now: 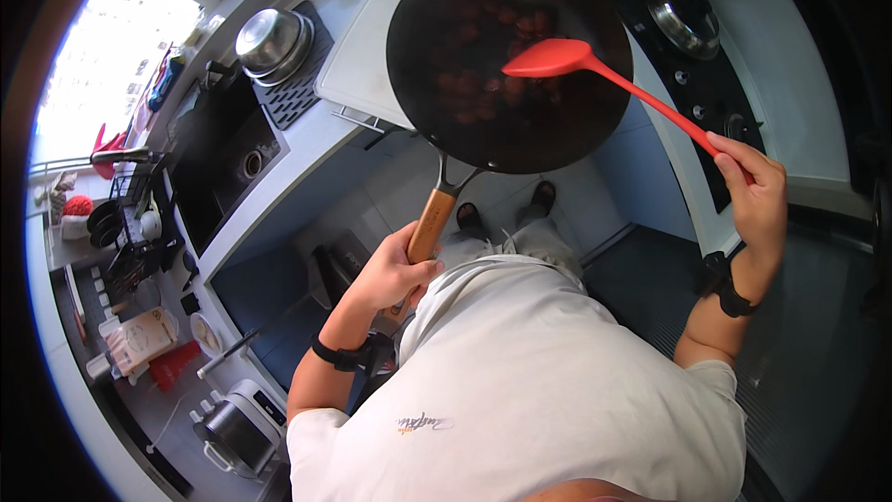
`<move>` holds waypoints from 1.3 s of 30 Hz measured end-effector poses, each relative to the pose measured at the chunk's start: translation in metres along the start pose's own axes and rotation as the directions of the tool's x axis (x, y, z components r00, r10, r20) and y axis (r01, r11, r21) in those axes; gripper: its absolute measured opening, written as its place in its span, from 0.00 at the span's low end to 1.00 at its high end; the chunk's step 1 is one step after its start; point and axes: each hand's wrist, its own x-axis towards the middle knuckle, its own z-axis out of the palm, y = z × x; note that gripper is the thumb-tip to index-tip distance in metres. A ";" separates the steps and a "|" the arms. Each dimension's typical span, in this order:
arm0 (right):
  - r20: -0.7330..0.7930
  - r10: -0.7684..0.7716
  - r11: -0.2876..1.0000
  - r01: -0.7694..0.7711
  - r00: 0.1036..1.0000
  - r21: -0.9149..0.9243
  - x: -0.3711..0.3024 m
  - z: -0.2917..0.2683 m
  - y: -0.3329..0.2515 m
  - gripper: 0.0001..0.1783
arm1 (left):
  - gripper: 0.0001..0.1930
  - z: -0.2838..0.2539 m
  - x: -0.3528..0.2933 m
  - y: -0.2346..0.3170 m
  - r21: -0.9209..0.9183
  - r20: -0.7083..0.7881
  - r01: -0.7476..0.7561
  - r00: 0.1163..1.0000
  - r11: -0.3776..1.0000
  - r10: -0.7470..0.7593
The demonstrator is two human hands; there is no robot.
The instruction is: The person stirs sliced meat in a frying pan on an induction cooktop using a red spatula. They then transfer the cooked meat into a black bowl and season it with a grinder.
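Observation:
A large dark wok (548, 135) is held up in front of me, its bowl tipped so that I look into it. My left hand (401, 271) is wrapped round its wooden handle (430, 226). Inside lie several small reddish-brown chunks (474, 98), too dim to name. My right hand (754, 188) grips the end of the long handle of a red spatula (557, 58). The spatula's head is over the wok among the chunks; whether it touches them I cannot tell.
A white cutting board (358, 60) lies on the counter behind the wok. Left of it are a steel pot (269, 42) and a dark sink (223, 172). To the right is a black stove (692, 84) with a lidded pan (683, 19). A toaster-like appliance (237, 428) stands lower left.

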 end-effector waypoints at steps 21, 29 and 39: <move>0.043 -0.168 0.985 0.166 0.985 0.052 0.064 0.045 0.134 0.10 | 0.12 0.079 0.081 0.017 -0.252 -0.263 -0.205 0.955 0.946 0.137; 0.084 -0.264 0.960 0.253 0.961 0.121 0.104 0.022 0.129 0.11 | 0.16 0.117 0.076 0.004 -0.368 -0.380 -0.295 0.913 0.882 0.146; 0.122 -0.350 0.932 0.334 0.929 0.139 0.149 0.118 0.058 0.11 | 0.14 0.141 0.035 -0.037 -0.336 -0.550 -0.387 0.821 0.859 0.155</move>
